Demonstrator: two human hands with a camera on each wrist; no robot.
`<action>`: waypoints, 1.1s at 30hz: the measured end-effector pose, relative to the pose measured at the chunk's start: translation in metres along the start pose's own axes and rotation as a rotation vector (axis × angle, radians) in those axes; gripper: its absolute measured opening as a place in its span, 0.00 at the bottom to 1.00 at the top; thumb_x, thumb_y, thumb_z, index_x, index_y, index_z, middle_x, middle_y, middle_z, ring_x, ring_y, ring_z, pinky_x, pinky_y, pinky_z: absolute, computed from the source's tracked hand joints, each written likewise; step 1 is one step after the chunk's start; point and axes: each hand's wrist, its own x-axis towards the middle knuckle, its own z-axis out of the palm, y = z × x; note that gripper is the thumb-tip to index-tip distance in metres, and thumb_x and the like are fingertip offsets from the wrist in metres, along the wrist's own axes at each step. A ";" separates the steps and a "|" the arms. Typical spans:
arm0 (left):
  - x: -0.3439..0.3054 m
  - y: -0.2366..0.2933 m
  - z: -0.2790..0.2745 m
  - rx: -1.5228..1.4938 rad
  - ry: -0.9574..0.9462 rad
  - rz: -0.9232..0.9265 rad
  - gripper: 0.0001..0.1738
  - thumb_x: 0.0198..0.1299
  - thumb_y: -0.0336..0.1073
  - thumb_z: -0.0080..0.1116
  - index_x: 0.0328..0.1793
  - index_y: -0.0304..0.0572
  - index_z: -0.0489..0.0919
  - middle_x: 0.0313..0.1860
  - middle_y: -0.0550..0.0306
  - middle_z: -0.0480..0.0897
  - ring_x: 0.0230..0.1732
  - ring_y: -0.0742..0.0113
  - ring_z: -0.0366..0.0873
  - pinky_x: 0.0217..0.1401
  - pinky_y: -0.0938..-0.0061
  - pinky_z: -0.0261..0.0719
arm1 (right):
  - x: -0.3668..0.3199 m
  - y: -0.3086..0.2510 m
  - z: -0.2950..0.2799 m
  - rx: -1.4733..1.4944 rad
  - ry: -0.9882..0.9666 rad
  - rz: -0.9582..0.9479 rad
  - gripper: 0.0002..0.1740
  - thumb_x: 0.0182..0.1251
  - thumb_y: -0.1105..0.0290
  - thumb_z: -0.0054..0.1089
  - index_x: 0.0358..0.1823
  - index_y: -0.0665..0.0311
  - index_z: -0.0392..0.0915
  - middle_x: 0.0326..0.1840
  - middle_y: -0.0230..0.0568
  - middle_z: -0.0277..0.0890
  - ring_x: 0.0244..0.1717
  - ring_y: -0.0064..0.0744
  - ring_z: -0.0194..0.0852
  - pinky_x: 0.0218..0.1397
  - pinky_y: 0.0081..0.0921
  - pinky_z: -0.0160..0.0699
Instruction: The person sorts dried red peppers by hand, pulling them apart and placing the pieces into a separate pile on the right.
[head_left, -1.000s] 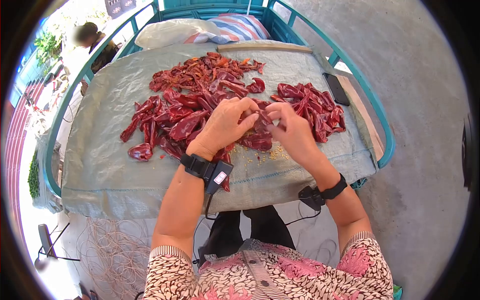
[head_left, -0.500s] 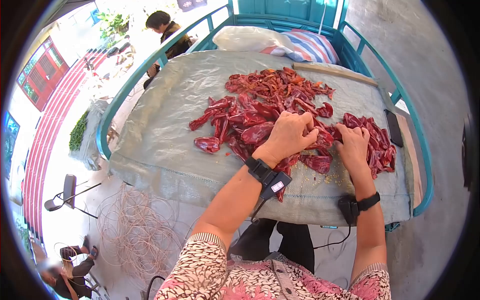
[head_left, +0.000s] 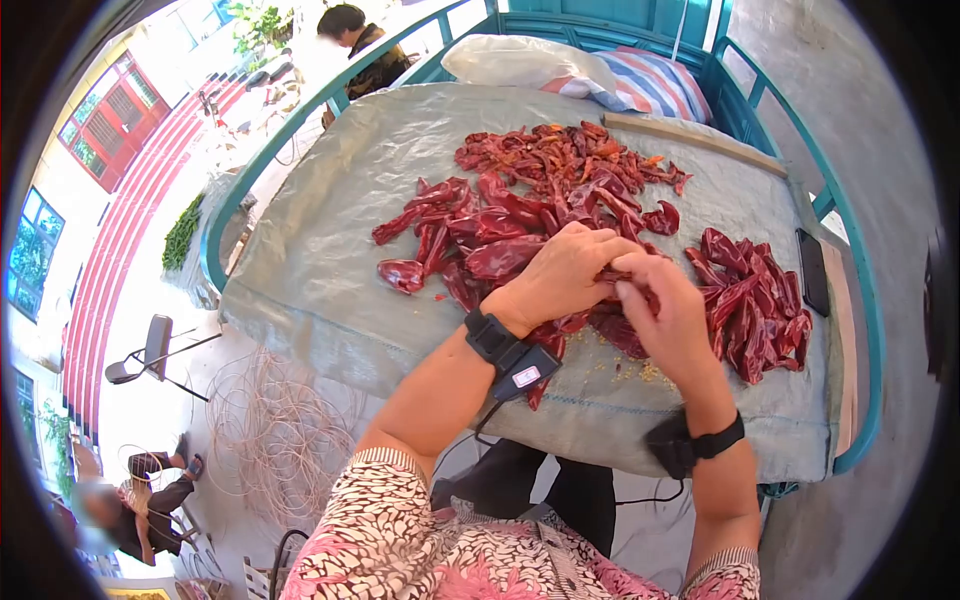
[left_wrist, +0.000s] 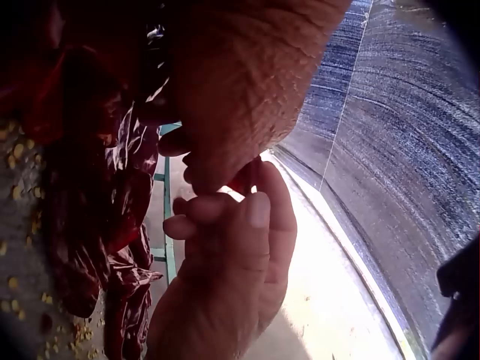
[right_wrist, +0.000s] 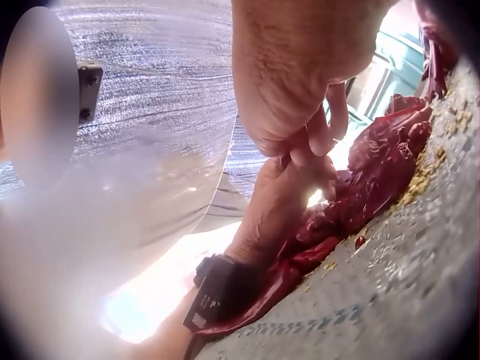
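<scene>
In the head view my left hand (head_left: 562, 275) and right hand (head_left: 668, 312) meet over the dried red peppers (head_left: 505, 256). A bit of red pepper (left_wrist: 244, 178) shows between the fingertips in the left wrist view, where both hands pinch it; most of it is hidden by the fingers. Right of the hands lies a second pile of red peppers (head_left: 760, 300). Behind them is a heap of smaller, more orange pieces (head_left: 560, 155). Yellow seeds (head_left: 640, 372) are scattered on the cloth just below the hands.
A grey-green sheet (head_left: 320, 240) covers the cart bed, edged by a teal rail (head_left: 855, 240). A black phone (head_left: 812, 272) and a wooden strip (head_left: 700, 142) lie at the right. Stuffed sacks (head_left: 525, 64) rest at the back. Two people are at the left.
The head view has swung left, so the cart appears farther right. My hands parted slightly at half a second ago and are together again now, the right hand having come in to the left.
</scene>
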 end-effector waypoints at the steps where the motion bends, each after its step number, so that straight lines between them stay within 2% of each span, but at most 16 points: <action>1: 0.000 0.001 -0.001 -0.034 -0.014 -0.028 0.22 0.56 0.27 0.68 0.60 0.45 0.84 0.41 0.52 0.82 0.45 0.51 0.81 0.49 0.60 0.78 | 0.000 -0.002 -0.001 -0.060 0.018 -0.063 0.16 0.66 0.77 0.68 0.55 0.62 0.82 0.41 0.42 0.83 0.40 0.41 0.82 0.48 0.33 0.80; 2: 0.001 0.003 -0.002 -0.068 -0.029 -0.056 0.20 0.57 0.27 0.68 0.58 0.45 0.86 0.42 0.52 0.82 0.46 0.50 0.80 0.49 0.60 0.78 | -0.001 -0.003 -0.004 -0.117 0.036 -0.124 0.16 0.65 0.77 0.69 0.55 0.62 0.82 0.41 0.41 0.83 0.39 0.41 0.82 0.48 0.33 0.80; 3: 0.001 0.003 -0.001 -0.115 0.020 -0.095 0.17 0.60 0.29 0.69 0.57 0.45 0.86 0.40 0.51 0.79 0.44 0.51 0.79 0.48 0.62 0.78 | -0.002 -0.002 -0.007 -0.088 0.054 -0.050 0.17 0.64 0.76 0.70 0.55 0.59 0.83 0.42 0.39 0.83 0.42 0.43 0.81 0.55 0.37 0.76; 6: 0.000 0.005 -0.002 -0.090 0.031 -0.174 0.14 0.64 0.33 0.70 0.55 0.44 0.86 0.40 0.51 0.79 0.45 0.52 0.79 0.49 0.62 0.78 | 0.006 0.010 -0.019 -0.475 0.229 -0.143 0.18 0.64 0.75 0.69 0.56 0.57 0.83 0.43 0.38 0.83 0.46 0.43 0.80 0.63 0.41 0.72; 7: 0.000 0.004 -0.001 -0.052 0.054 -0.116 0.19 0.65 0.34 0.71 0.61 0.45 0.83 0.38 0.53 0.79 0.40 0.59 0.80 0.45 0.66 0.79 | 0.005 0.013 -0.023 -0.564 0.240 -0.027 0.20 0.64 0.74 0.69 0.58 0.55 0.82 0.50 0.37 0.83 0.56 0.42 0.78 0.72 0.47 0.63; 10: 0.000 0.015 -0.001 -0.187 0.081 -0.428 0.29 0.64 0.35 0.73 0.70 0.45 0.77 0.35 0.57 0.79 0.34 0.68 0.78 0.40 0.71 0.78 | -0.001 0.030 -0.028 -0.831 0.269 0.172 0.23 0.63 0.70 0.70 0.61 0.54 0.80 0.59 0.37 0.82 0.62 0.41 0.75 0.77 0.52 0.56; 11: -0.001 0.010 0.002 -0.153 0.141 -0.393 0.37 0.62 0.35 0.74 0.77 0.44 0.71 0.33 0.60 0.78 0.30 0.74 0.74 0.36 0.75 0.76 | -0.006 0.041 -0.028 -0.873 0.224 0.233 0.27 0.63 0.68 0.71 0.64 0.52 0.78 0.64 0.36 0.80 0.67 0.41 0.72 0.80 0.57 0.50; 14: -0.001 0.006 0.003 -0.190 0.202 -0.399 0.36 0.62 0.35 0.75 0.76 0.43 0.73 0.35 0.61 0.78 0.30 0.75 0.74 0.37 0.76 0.76 | -0.012 0.050 -0.030 -1.005 0.115 0.331 0.28 0.63 0.67 0.70 0.66 0.52 0.78 0.63 0.36 0.81 0.66 0.41 0.73 0.81 0.59 0.49; 15: -0.001 0.004 0.002 -0.100 0.177 -0.341 0.34 0.62 0.35 0.74 0.74 0.44 0.75 0.42 0.61 0.78 0.29 0.76 0.74 0.39 0.77 0.77 | -0.013 0.051 -0.030 -0.991 0.066 0.372 0.28 0.63 0.67 0.70 0.66 0.52 0.79 0.61 0.35 0.82 0.65 0.41 0.74 0.81 0.60 0.48; 17: -0.002 0.006 0.002 -0.138 0.134 -0.370 0.31 0.62 0.34 0.74 0.72 0.44 0.76 0.46 0.59 0.76 0.29 0.75 0.74 0.39 0.77 0.77 | -0.012 0.052 -0.030 -0.961 -0.033 0.447 0.26 0.63 0.67 0.70 0.64 0.51 0.80 0.57 0.35 0.83 0.63 0.40 0.75 0.81 0.61 0.48; 22: -0.002 0.004 0.000 -0.103 0.119 -0.301 0.24 0.61 0.29 0.73 0.63 0.40 0.81 0.50 0.55 0.76 0.29 0.74 0.75 0.40 0.75 0.78 | -0.019 0.062 -0.032 -1.001 -0.068 0.346 0.18 0.65 0.69 0.67 0.56 0.51 0.85 0.47 0.33 0.84 0.56 0.39 0.77 0.80 0.62 0.49; 26: -0.003 0.001 0.003 -0.069 0.119 -0.270 0.18 0.61 0.28 0.72 0.58 0.41 0.84 0.50 0.55 0.76 0.29 0.74 0.75 0.39 0.76 0.77 | -0.017 0.067 -0.034 -0.945 -0.019 0.287 0.14 0.66 0.71 0.66 0.52 0.50 0.86 0.43 0.32 0.84 0.54 0.39 0.77 0.79 0.62 0.51; 27: -0.003 0.003 0.003 -0.090 0.136 -0.291 0.18 0.61 0.28 0.72 0.57 0.41 0.84 0.50 0.55 0.77 0.29 0.74 0.75 0.38 0.76 0.77 | -0.012 0.064 -0.032 -0.918 0.101 0.252 0.13 0.67 0.71 0.67 0.51 0.51 0.87 0.43 0.33 0.86 0.53 0.39 0.78 0.79 0.54 0.52; 30: -0.001 0.007 0.000 -0.083 0.157 -0.330 0.18 0.61 0.28 0.72 0.58 0.42 0.85 0.48 0.57 0.78 0.28 0.75 0.75 0.37 0.76 0.76 | 0.002 0.049 -0.035 -0.615 0.390 0.178 0.13 0.67 0.74 0.67 0.52 0.53 0.86 0.47 0.36 0.88 0.50 0.42 0.80 0.75 0.43 0.62; 31: -0.001 0.007 0.001 -0.077 0.163 -0.324 0.19 0.61 0.29 0.73 0.58 0.43 0.85 0.44 0.58 0.77 0.28 0.74 0.74 0.36 0.75 0.76 | 0.005 0.040 -0.036 -0.405 0.430 0.178 0.14 0.70 0.78 0.65 0.55 0.58 0.85 0.50 0.36 0.88 0.50 0.34 0.82 0.66 0.29 0.73; 33: -0.001 0.007 -0.001 -0.080 0.150 -0.318 0.20 0.60 0.32 0.74 0.59 0.43 0.85 0.38 0.60 0.76 0.29 0.72 0.74 0.36 0.74 0.76 | 0.008 0.024 -0.029 -0.027 0.447 0.228 0.13 0.73 0.79 0.63 0.56 0.60 0.83 0.50 0.34 0.87 0.52 0.27 0.82 0.62 0.25 0.76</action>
